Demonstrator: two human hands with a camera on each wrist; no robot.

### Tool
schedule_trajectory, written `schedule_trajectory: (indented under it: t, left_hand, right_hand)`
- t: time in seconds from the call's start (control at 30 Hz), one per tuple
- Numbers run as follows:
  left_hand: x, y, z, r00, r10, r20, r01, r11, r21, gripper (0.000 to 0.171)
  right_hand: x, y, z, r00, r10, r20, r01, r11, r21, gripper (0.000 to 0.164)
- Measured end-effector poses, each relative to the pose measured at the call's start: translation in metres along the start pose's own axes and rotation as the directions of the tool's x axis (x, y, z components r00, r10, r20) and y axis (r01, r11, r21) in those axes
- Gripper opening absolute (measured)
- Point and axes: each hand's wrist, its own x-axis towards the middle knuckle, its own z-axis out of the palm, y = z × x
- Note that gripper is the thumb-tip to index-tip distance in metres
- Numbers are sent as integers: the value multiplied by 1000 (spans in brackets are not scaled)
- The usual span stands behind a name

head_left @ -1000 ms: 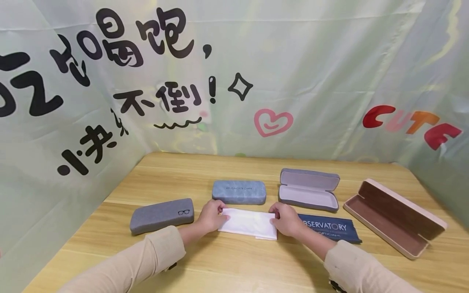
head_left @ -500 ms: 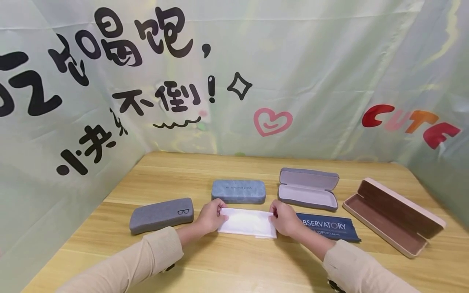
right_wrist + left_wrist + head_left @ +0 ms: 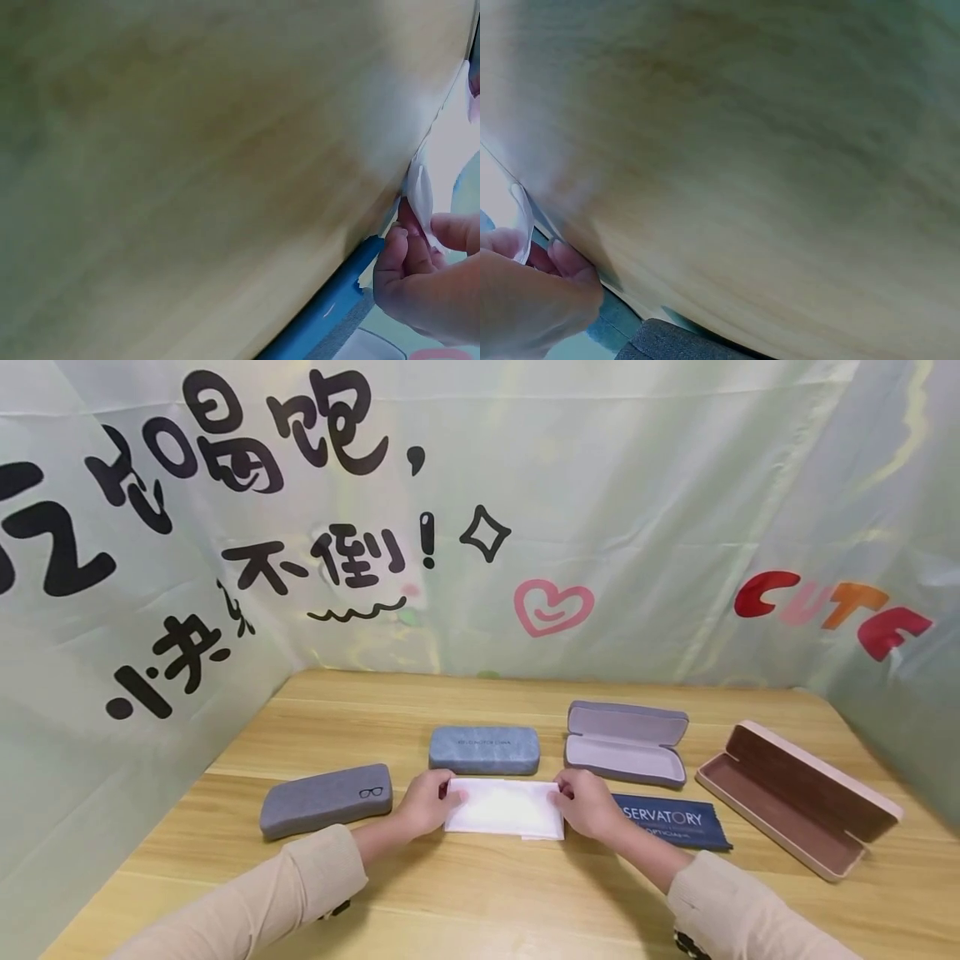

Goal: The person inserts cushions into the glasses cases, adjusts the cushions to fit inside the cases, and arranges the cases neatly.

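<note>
White cloth (image 3: 504, 810), head: mid-desk (image 3: 450, 902), on the front-edge side of the blue case (image 3: 483, 751); shifted slightly toward it or lifted, apparently being adjusted.
Left hand (image 3: 536, 304), left wrist: pinches the cloth's left end.
Right hand (image 3: 435, 289), right wrist: pinches its right end.

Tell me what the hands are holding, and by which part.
A white cloth: the left hand pinches its left end and the right hand its right end, both near the far corners.

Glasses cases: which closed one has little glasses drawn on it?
The grey glasses case at far left; the other closed one, the blue glasses case, has lettering instead.
</note>
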Motion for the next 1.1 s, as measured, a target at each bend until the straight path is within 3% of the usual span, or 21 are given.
schedule_trajectory:
  t: [0.33,0.47,0.7,0.87,1.1]
  left_hand:
    - [0,2,2,999,29,-33,-33,993,-118,11]
    - [1,4,4,998,29,-54,-36,990,-139,8]
    - [6,10,5,996,41,-83,-53,987,-152,10]
    - [10,18,7,997,11,-70,-27,974,-226,12]
    - [18,29,14,997,-38,-62,19,955,-296,15]
  right_hand:
    - [-1,5,3,999,44,-15,-41,992,119,13]
    - [-2,6,0,998,60,-23,-56,988,144,25]
    - [-1,10,-6,990,138,-22,-128,961,244,26]
    - [-1,13,-9,982,191,-10,-176,925,335,22]
    - [-2,19,-17,978,205,-20,-184,913,365,18]
